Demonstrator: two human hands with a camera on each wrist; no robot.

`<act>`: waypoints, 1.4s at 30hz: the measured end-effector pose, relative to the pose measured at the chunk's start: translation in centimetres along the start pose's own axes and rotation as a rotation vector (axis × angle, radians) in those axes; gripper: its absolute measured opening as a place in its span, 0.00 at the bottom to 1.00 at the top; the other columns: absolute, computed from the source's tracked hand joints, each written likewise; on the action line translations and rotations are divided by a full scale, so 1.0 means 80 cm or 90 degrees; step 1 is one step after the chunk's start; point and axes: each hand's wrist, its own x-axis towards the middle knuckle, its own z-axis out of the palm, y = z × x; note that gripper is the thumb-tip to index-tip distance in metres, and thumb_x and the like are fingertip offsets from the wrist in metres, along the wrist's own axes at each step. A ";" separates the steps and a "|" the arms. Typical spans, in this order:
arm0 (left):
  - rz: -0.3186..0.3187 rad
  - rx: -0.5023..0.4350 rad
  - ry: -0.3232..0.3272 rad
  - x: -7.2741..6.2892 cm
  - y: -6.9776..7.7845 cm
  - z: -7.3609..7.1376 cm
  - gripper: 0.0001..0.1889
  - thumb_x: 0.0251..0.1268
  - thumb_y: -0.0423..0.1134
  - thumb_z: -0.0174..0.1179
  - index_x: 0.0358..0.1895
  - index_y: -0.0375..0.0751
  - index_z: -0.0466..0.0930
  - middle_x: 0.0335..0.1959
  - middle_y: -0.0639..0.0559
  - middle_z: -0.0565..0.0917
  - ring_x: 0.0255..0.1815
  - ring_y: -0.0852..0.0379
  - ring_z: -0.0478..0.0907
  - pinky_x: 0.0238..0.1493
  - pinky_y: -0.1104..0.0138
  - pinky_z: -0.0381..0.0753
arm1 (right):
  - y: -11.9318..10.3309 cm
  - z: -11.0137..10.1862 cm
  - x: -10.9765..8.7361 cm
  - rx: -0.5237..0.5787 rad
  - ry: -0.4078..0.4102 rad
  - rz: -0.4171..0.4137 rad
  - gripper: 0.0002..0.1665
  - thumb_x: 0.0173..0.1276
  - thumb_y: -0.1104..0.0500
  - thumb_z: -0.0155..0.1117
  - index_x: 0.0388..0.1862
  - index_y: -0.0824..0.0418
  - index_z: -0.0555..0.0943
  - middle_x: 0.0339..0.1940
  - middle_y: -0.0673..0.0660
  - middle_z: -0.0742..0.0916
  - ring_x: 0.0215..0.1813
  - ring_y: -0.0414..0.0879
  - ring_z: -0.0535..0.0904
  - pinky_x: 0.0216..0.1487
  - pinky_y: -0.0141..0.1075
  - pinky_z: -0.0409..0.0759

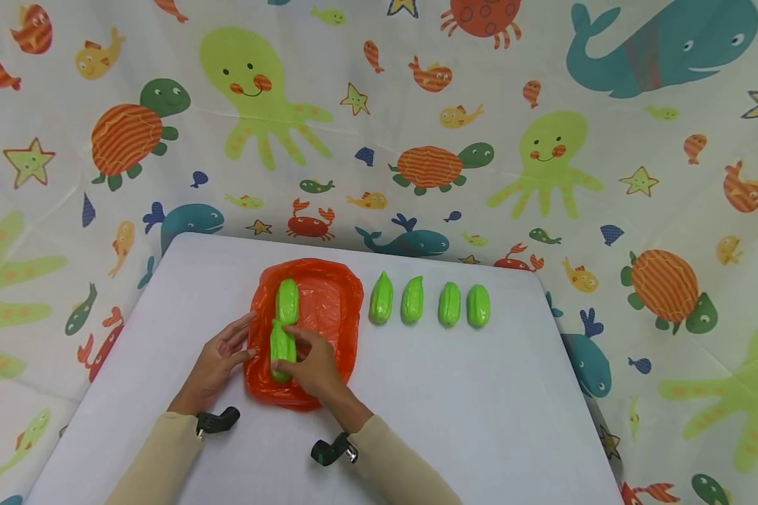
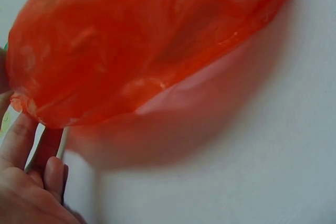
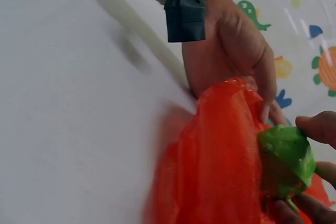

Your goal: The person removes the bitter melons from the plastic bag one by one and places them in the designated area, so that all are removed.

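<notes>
An open red plastic bag with a rolled rim lies on the white table. Inside it, along its left side, two glossy, bright green, cucumber-like vegetables lie end to end. My right hand pinches the nearer green vegetable between thumb and fingers; the farther vegetable lies just beyond the fingertips. At the bag's left rim, my left hand holds the plastic with thumb and fingers. In the right wrist view the pinched vegetable shows end-on, with the bag wall hiding part of it.
To the right of the bag stand several more green vegetables in a row. A white table spreads under everything. Behind and beside it hangs a curtain printed with sea animals. Dark wrist cameras are strapped to both wrists.
</notes>
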 end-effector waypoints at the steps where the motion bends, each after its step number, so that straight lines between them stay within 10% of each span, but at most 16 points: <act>1: 0.000 -0.001 0.000 0.000 0.000 0.000 0.40 0.78 0.39 0.64 0.87 0.54 0.55 0.89 0.42 0.55 0.85 0.60 0.61 0.64 0.85 0.73 | -0.001 -0.002 0.000 0.005 0.000 -0.001 0.38 0.65 0.56 0.81 0.71 0.32 0.80 0.62 0.44 0.84 0.61 0.42 0.85 0.56 0.39 0.90; 16: 0.007 0.021 0.007 -0.001 0.000 -0.001 0.40 0.79 0.39 0.63 0.87 0.52 0.55 0.88 0.42 0.57 0.82 0.67 0.64 0.65 0.86 0.71 | -0.011 -0.048 0.011 0.054 0.028 -0.005 0.39 0.66 0.59 0.80 0.73 0.36 0.79 0.66 0.49 0.83 0.67 0.52 0.83 0.63 0.45 0.88; 27: -0.005 0.038 0.005 0.000 0.002 -0.001 0.40 0.79 0.41 0.63 0.87 0.54 0.54 0.88 0.42 0.56 0.88 0.47 0.55 0.67 0.85 0.70 | -0.008 -0.087 0.023 0.058 0.095 -0.007 0.38 0.67 0.58 0.79 0.73 0.36 0.79 0.67 0.53 0.82 0.68 0.52 0.81 0.65 0.44 0.87; 42: -0.002 0.025 0.002 -0.001 0.001 0.000 0.40 0.79 0.40 0.64 0.87 0.52 0.54 0.88 0.41 0.56 0.86 0.55 0.60 0.65 0.86 0.71 | -0.010 -0.133 0.034 0.065 0.178 0.028 0.38 0.65 0.62 0.79 0.71 0.37 0.81 0.73 0.52 0.81 0.71 0.54 0.79 0.69 0.47 0.84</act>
